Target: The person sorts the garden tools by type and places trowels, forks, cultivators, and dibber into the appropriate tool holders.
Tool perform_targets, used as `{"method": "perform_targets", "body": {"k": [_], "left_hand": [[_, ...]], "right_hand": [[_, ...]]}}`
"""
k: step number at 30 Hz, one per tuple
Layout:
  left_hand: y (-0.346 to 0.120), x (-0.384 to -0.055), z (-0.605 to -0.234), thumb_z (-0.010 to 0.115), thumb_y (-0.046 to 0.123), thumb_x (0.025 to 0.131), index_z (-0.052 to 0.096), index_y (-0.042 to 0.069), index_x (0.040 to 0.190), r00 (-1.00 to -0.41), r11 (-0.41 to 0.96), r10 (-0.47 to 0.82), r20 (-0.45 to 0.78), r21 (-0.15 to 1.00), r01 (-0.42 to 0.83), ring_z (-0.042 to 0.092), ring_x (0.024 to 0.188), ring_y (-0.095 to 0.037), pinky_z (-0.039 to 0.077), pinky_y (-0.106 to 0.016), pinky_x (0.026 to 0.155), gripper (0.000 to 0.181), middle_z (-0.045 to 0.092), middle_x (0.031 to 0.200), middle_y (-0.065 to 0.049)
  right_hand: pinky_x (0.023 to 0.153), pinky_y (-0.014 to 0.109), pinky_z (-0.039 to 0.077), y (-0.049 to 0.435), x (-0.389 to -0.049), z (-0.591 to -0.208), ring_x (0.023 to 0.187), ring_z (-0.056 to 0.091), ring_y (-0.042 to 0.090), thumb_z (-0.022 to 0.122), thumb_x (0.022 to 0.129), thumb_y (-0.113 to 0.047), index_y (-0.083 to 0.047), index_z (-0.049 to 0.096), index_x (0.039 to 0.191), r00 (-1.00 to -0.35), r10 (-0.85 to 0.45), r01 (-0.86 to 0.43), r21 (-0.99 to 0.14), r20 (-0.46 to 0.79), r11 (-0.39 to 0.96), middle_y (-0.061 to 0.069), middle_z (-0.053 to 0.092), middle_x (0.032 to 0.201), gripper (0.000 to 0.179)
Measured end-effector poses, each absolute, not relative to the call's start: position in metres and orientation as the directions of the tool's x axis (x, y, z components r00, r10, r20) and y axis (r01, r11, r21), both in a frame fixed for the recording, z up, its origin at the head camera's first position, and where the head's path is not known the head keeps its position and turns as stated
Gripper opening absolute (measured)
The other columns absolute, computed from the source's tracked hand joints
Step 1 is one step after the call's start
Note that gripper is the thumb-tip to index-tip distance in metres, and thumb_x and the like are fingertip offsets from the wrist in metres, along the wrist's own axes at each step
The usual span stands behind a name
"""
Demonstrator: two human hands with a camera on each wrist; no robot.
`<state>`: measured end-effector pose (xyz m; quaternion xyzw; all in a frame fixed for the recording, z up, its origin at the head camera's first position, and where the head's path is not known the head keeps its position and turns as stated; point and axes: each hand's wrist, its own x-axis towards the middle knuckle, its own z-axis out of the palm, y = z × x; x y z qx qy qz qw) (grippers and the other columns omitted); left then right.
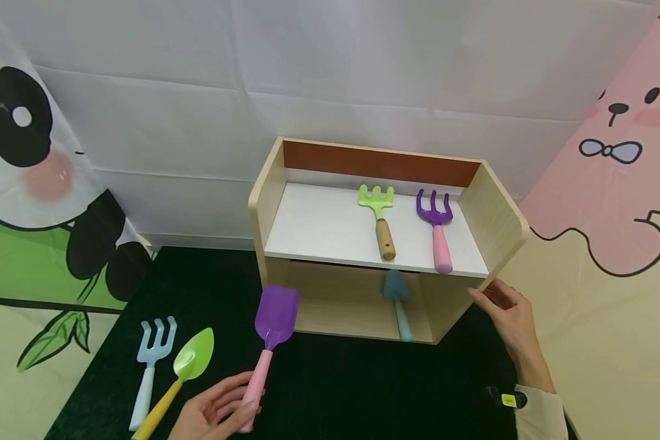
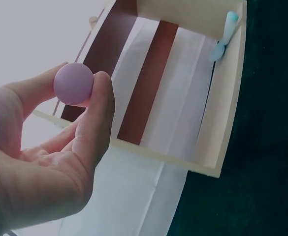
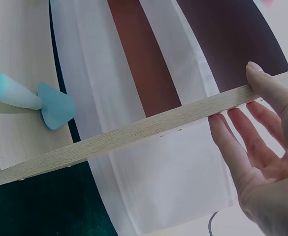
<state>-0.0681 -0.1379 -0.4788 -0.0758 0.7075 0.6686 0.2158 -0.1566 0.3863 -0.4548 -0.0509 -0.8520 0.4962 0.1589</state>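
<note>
My left hand holds a toy shovel by its pink handle, purple blade pointing up, in front of the small wooden shelf. In the left wrist view thumb and fingers pinch the round end of that handle. My right hand grips the shelf's right side panel, thumb on the inner side and fingers on the outer. On the white upper board lie a green hand fork with a wooden handle and a purple hand fork with a pink handle. A teal trowel sits in the lower compartment.
Left of the shelf, a light blue hand fork and a green trowel with a yellow handle lie on the dark green tabletop. Behind the shelf hangs a white cloth. A cartoon-printed backdrop stands at the right.
</note>
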Motion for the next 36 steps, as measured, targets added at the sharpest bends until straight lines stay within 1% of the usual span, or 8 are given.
{"method": "perform_targets", "body": {"k": [4,9,14,18,21,26,31,36], "left_hand": [[-0.128,-0.070,-0.481,0.083,0.031,0.089,0.043,-0.010,0.147,-0.898,0.101,0.204,-0.390,0.921,-0.377,0.070,0.110,-0.031,0.058,-0.030,0.091,0.082,0.068,0.128,-0.019],[-0.116,-0.072,-0.485,0.083,0.033,0.089,0.044,-0.010,0.146,-0.890,0.075,0.245,-0.384,0.923,-0.377,0.069,0.113,-0.032,0.057,-0.030,0.093,0.081,0.067,0.129,-0.020],[-0.106,-0.075,-0.490,0.080,0.034,0.091,0.045,-0.009,0.146,-0.883,0.073,0.286,-0.372,0.927,-0.367,0.068,0.114,-0.033,0.058,-0.034,0.093,0.078,0.068,0.128,-0.018],[-0.098,-0.077,-0.492,0.079,0.038,0.091,0.046,-0.007,0.146,-0.883,0.094,0.289,-0.369,0.929,-0.357,0.066,0.115,-0.032,0.057,-0.036,0.095,0.078,0.067,0.129,-0.016],[-0.092,-0.079,-0.493,0.080,0.041,0.090,0.047,-0.006,0.146,-0.884,0.117,0.284,-0.372,0.928,-0.353,0.066,0.115,-0.029,0.057,-0.037,0.096,0.080,0.066,0.130,-0.013],[-0.081,-0.083,-0.496,0.079,0.038,0.091,0.045,-0.005,0.148,-0.881,0.096,0.296,-0.370,0.929,-0.358,0.066,0.115,-0.028,0.056,-0.038,0.096,0.079,0.064,0.133,-0.015],[-0.071,-0.087,-0.500,0.077,0.038,0.093,0.045,-0.005,0.148,-0.884,0.085,0.306,-0.354,0.935,-0.345,0.064,0.116,-0.027,0.056,-0.039,0.097,0.077,0.061,0.137,-0.017],[-0.061,-0.092,-0.504,0.078,0.038,0.092,0.047,-0.004,0.147,-0.884,0.076,0.302,-0.357,0.933,-0.351,0.066,0.113,-0.027,0.057,-0.039,0.095,0.076,0.062,0.134,-0.017]], "right_hand": [[0.092,0.015,0.049,0.387,-0.157,-0.456,0.111,0.060,-0.004,0.070,0.099,-0.027,-0.012,0.052,0.152,-0.943,0.243,-0.078,-0.865,0.225,0.496,-0.007,0.060,0.139,0.057],[0.092,0.014,0.049,0.386,-0.158,-0.456,0.111,0.060,-0.004,0.070,0.100,-0.028,-0.012,0.052,0.152,-0.943,0.244,-0.078,-0.862,0.227,0.501,-0.006,0.060,0.139,0.057],[0.092,0.013,0.048,0.386,-0.158,-0.456,0.111,0.060,-0.003,0.069,0.100,-0.027,-0.011,0.052,0.151,-0.942,0.245,-0.082,-0.868,0.228,0.489,-0.010,0.060,0.136,0.057],[0.092,0.013,0.048,0.386,-0.157,-0.456,0.111,0.060,-0.003,0.069,0.100,-0.026,-0.011,0.052,0.151,-0.942,0.243,-0.088,-0.870,0.231,0.485,-0.012,0.060,0.134,0.057],[0.092,0.013,0.048,0.385,-0.157,-0.456,0.111,0.060,-0.004,0.070,0.100,-0.026,-0.011,0.052,0.151,-0.942,0.243,-0.090,-0.869,0.233,0.487,-0.011,0.060,0.135,0.057],[0.093,0.013,0.048,0.386,-0.157,-0.457,0.112,0.059,-0.004,0.070,0.100,-0.026,-0.011,0.052,0.151,-0.940,0.242,-0.096,-0.866,0.241,0.490,-0.010,0.060,0.136,0.056],[0.093,0.012,0.048,0.386,-0.158,-0.458,0.112,0.059,-0.004,0.069,0.100,-0.025,-0.010,0.052,0.151,-0.938,0.244,-0.100,-0.865,0.247,0.491,-0.012,0.060,0.134,0.056],[0.093,0.013,0.048,0.386,-0.157,-0.458,0.112,0.059,-0.004,0.070,0.100,-0.026,-0.011,0.052,0.151,-0.937,0.249,-0.095,-0.864,0.246,0.495,-0.010,0.060,0.136,0.056]]}}
